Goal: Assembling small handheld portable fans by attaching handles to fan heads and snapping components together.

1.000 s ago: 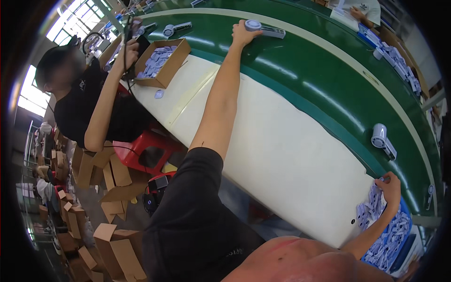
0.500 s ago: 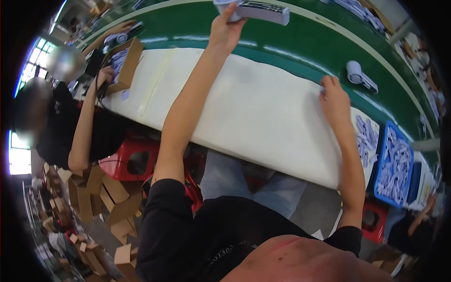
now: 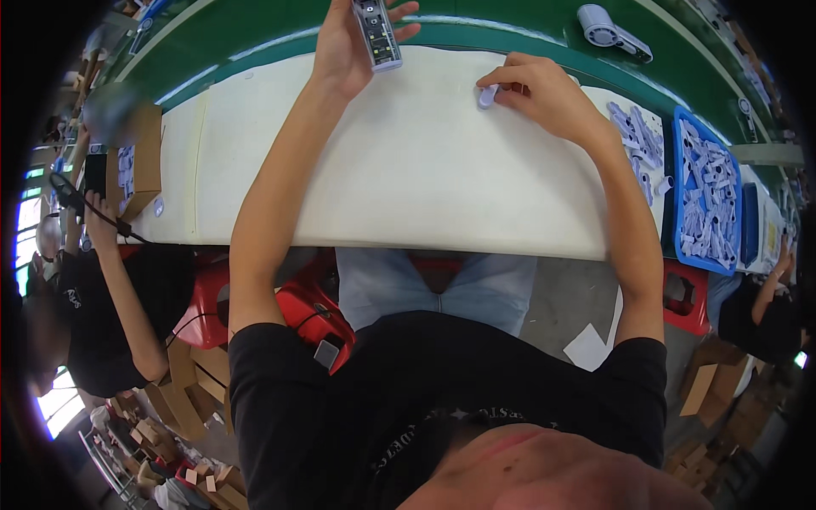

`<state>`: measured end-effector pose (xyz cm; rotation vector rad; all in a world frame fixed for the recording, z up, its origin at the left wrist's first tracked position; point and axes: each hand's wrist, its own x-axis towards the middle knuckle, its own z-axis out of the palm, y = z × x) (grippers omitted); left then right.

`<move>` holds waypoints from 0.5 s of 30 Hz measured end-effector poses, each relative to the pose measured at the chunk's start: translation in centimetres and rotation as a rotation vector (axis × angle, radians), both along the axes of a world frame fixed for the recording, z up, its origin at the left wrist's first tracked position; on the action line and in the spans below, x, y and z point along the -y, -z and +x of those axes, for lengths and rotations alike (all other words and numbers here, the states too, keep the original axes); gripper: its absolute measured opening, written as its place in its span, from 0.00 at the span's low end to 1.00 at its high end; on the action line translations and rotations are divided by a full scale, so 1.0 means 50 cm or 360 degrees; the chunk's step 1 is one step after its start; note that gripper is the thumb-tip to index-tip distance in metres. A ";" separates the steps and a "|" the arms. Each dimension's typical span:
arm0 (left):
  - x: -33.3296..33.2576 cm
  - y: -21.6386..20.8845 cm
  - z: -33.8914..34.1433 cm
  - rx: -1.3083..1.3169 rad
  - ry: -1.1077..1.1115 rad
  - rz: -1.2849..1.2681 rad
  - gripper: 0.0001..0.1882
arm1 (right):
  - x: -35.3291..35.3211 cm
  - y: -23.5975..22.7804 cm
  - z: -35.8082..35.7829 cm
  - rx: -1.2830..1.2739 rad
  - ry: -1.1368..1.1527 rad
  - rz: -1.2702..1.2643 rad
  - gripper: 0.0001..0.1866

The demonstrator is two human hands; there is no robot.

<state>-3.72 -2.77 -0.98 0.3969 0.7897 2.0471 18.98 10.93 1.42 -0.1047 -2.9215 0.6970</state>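
Observation:
At the table's far edge, my left hand (image 3: 342,55) holds a pale handheld fan (image 3: 376,38). The circuit board in the fan's handle is exposed, and its upper end is cut off by the picture's edge. My fingers reach out past it, with the thumb side hidden. Over the white tabletop, my right hand (image 3: 540,92) pinches a small pale-lilac plastic part (image 3: 486,99) between thumb and fingers. Similar loose plastic parts (image 3: 637,136) lie to the right of my right forearm.
Another handheld fan (image 3: 602,32) lies on the green conveyor belt (image 3: 476,19) beyond the white table (image 3: 408,170). A blue basket (image 3: 677,200) full of plastic parts stands at the right. A co-worker sits at the left beside a cardboard box (image 3: 149,157). Red stools (image 3: 319,319) are below.
My right hand has moved left over the table, bringing the small plastic part into sight. The fan in my left hand has turned, now showing its circuit board. The view has shifted.

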 end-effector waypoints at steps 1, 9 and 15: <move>0.003 -0.001 0.008 -0.0074 0.0009 -0.0080 0.19 | 0.004 -0.005 0.000 0.0096 0.0015 0.0012 0.10; -0.009 0.009 0.059 -0.0371 0.0035 -0.0193 0.15 | 0.026 0.009 -0.005 -0.0024 0.0107 0.0142 0.14; -0.009 0.000 0.122 -0.0477 0.0008 -0.0161 0.18 | 0.057 -0.006 -0.031 -0.0553 0.0486 -0.1111 0.16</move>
